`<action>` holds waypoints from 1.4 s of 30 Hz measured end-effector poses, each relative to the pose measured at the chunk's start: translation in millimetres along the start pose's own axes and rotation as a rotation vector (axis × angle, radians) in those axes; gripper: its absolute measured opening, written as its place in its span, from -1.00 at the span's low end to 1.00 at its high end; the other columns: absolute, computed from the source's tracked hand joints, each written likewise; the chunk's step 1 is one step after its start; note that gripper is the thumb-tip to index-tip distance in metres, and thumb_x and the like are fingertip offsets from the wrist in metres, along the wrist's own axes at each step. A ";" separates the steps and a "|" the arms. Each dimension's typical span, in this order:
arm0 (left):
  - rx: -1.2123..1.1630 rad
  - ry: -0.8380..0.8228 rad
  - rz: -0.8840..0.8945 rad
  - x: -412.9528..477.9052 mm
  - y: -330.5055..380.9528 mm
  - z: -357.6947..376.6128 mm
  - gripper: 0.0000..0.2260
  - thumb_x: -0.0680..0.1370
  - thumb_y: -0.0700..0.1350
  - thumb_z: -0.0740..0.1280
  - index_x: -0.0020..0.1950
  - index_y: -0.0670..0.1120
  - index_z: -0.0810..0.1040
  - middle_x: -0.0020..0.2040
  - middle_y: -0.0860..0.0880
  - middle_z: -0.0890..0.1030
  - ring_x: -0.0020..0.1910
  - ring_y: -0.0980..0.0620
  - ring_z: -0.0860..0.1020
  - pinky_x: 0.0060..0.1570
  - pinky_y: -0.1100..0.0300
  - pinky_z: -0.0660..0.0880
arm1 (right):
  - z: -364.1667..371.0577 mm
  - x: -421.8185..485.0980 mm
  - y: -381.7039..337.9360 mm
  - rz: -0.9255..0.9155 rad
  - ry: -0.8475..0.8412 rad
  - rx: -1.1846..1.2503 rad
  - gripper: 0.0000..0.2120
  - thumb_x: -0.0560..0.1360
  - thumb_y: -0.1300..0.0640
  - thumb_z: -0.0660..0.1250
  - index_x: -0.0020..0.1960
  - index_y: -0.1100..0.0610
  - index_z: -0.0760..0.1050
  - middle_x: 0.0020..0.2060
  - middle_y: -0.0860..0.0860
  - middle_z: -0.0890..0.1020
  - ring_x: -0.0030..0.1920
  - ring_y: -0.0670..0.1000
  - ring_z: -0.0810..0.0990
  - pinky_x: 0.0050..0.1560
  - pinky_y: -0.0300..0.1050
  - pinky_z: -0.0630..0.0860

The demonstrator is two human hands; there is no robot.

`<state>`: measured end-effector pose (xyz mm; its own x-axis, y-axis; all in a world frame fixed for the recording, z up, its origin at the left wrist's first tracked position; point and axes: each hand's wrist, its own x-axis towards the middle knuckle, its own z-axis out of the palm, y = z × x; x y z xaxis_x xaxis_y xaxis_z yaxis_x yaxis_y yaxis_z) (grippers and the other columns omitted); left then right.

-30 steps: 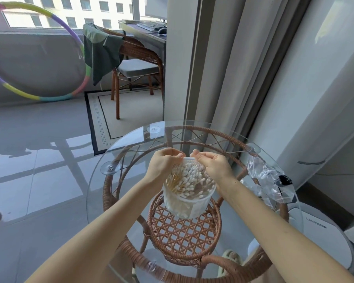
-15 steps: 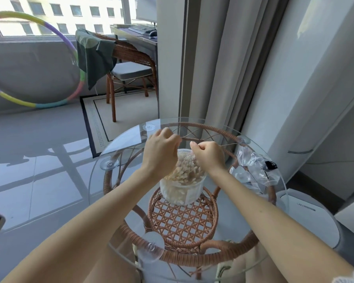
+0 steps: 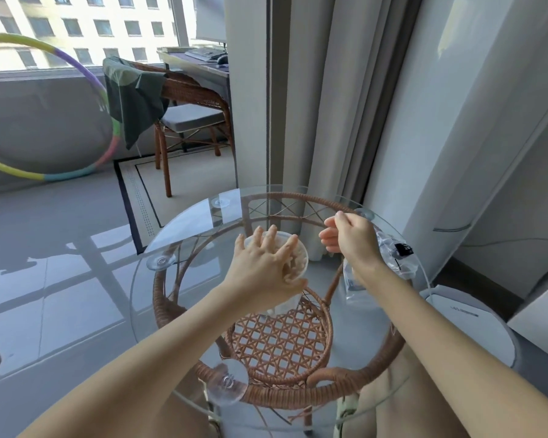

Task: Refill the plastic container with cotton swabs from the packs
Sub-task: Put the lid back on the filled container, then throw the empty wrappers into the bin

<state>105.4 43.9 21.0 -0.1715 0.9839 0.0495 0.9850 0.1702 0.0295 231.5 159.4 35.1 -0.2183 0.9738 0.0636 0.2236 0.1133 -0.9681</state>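
Container [image 3: 287,305] centre frame judged near full, swabs [image 3: 298,263] pressed by flat left hand [image 3: 263,267]; right hand [image 3: 348,240] curled, grip unclear

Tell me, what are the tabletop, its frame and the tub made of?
Tabletop: clear glass, glossy; the floor shows through and window light reflects. Frame: brown woven wicker, probably rattan, matte; wrapped strands and a lattice shelf show. Tub: translucent plastic, likely; its thin wall looks cloudy and see-through.
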 end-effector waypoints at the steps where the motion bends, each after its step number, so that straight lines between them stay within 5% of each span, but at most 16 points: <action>1: 0.004 0.030 0.003 3.3 -2.6 1.3 -0.31 0.44 0.39 0.03 0.50 0.14 -0.03 0.55 -0.11 0.02 0.52 -0.16 -0.03 0.45 -0.22 -0.07 | -6.8 -3.9 0.1 -0.029 0.010 -0.013 -0.68 0.59 0.11 0.07 -0.23 0.12 0.51 -0.32 0.11 0.66 -0.20 0.14 0.64 -0.12 0.05 0.60; 5: -0.004 0.139 -0.002 27.8 -16.4 4.1 -0.35 0.44 0.37 0.03 0.46 0.08 0.18 0.50 -0.11 0.22 0.48 -0.16 0.15 0.45 -0.20 0.02 | -34.7 -24.3 9.9 -0.096 0.047 -0.074 -0.68 0.60 0.11 0.09 -0.19 0.17 0.54 -0.30 0.11 0.67 -0.21 0.10 0.65 -0.14 -0.02 0.61; 9: -0.022 0.307 0.058 46.9 -14.3 4.7 -0.47 0.45 0.26 0.10 0.20 -0.06 0.54 0.26 -0.06 0.55 0.27 -0.10 0.45 0.36 -0.09 0.27 | -66.3 -39.6 22.2 -0.086 0.094 -0.085 -0.67 0.61 0.10 0.10 -0.21 0.14 0.54 -0.33 0.08 0.66 -0.25 0.06 0.64 -0.21 -0.11 0.58; 14: -0.024 0.479 0.096 46.6 11.0 14.8 -0.75 0.49 0.00 0.29 0.10 -0.06 0.59 0.14 -0.06 0.63 0.13 -0.12 0.56 0.27 -0.21 0.33 | -93.2 -46.3 36.0 -0.054 0.206 -0.216 -0.71 0.55 0.09 0.17 -0.25 0.14 0.55 -0.31 0.05 0.66 -0.21 0.12 0.61 -0.07 0.09 0.57; 17: 0.062 0.479 0.125 56.1 1.9 18.3 -0.75 0.53 -0.04 0.26 0.16 -0.07 0.56 0.16 -0.09 0.62 0.13 -0.13 0.57 0.23 -0.11 0.41 | -100.0 -48.0 43.6 -0.111 0.270 -0.497 -0.83 0.51 0.06 0.27 -0.04 0.14 0.56 -0.11 0.05 0.65 -0.08 0.09 0.57 -0.08 -0.10 0.47; 21: 0.068 0.500 0.099 65.1 4.6 9.8 -0.74 0.51 -0.02 0.30 0.13 -0.09 0.57 0.19 -0.18 0.57 0.21 -0.20 0.49 0.31 -0.18 0.29 | -108.8 -28.8 58.1 -0.172 0.296 -0.719 -0.57 0.47 0.01 0.33 0.29 0.12 0.41 0.20 0.14 0.52 0.19 0.18 0.47 0.12 -0.02 0.41; 25: -0.181 0.352 0.044 42.8 72.6 19.1 -0.66 0.53 0.14 0.16 0.05 -0.09 0.52 0.05 -0.11 0.55 0.02 -0.08 0.48 0.02 0.07 0.47 | -107.4 7.6 57.8 -0.119 0.097 -0.877 -0.22 0.43 -0.16 0.33 0.51 0.03 0.05 0.46 0.16 0.22 0.42 0.21 0.21 0.34 0.07 0.26; 29: -0.529 0.041 -0.109 39.5 111.0 38.9 -0.55 0.48 0.18 0.24 0.22 -0.09 0.39 0.10 -0.14 0.50 0.05 -0.12 0.50 0.00 0.08 0.48 | -94.5 37.5 56.3 -0.070 -0.183 -0.824 -0.12 0.39 -0.13 0.34 0.51 -0.14 -0.13 0.54 0.02 0.04 0.50 0.14 0.08 0.42 0.14 0.20; 33: -0.752 0.036 -0.119 38.7 111.2 39.7 -0.55 0.44 -0.10 0.37 0.30 -0.07 0.33 -0.04 -0.09 0.60 -0.10 -0.09 0.57 -0.17 0.09 0.51 | -87.0 46.0 57.1 -0.046 -0.288 -0.915 -0.27 0.37 -0.04 0.27 0.47 -0.20 0.06 0.40 0.00 0.40 0.33 0.17 0.39 0.25 0.08 0.42; 38: -0.788 0.158 -0.175 36.7 105.5 34.8 -0.66 0.41 -0.22 0.35 0.15 -0.12 0.39 -0.19 -0.05 0.55 -0.19 -0.08 0.55 -0.23 0.02 0.51 | -88.0 32.8 58.9 -0.106 -0.212 -0.916 -0.53 0.42 0.14 0.27 0.33 0.09 0.42 0.27 0.14 0.53 0.23 0.19 0.49 0.17 -0.01 0.48; 42: -0.854 0.176 -0.169 37.1 114.9 30.0 -0.63 0.40 -0.24 0.35 0.18 -0.12 0.39 -0.15 -0.09 0.58 -0.17 -0.09 0.57 -0.17 -0.01 0.57 | -118.9 23.3 57.1 -0.074 -0.007 -0.592 -0.63 0.39 0.27 0.39 0.18 0.35 0.51 0.18 0.24 0.57 0.19 0.22 0.53 0.21 0.07 0.47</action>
<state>212.9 101.6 -3.8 -0.3837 0.9145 0.1279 0.6066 0.1452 0.7816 352.1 212.0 10.1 -0.2591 0.9581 0.1220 0.6986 0.2731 -0.6614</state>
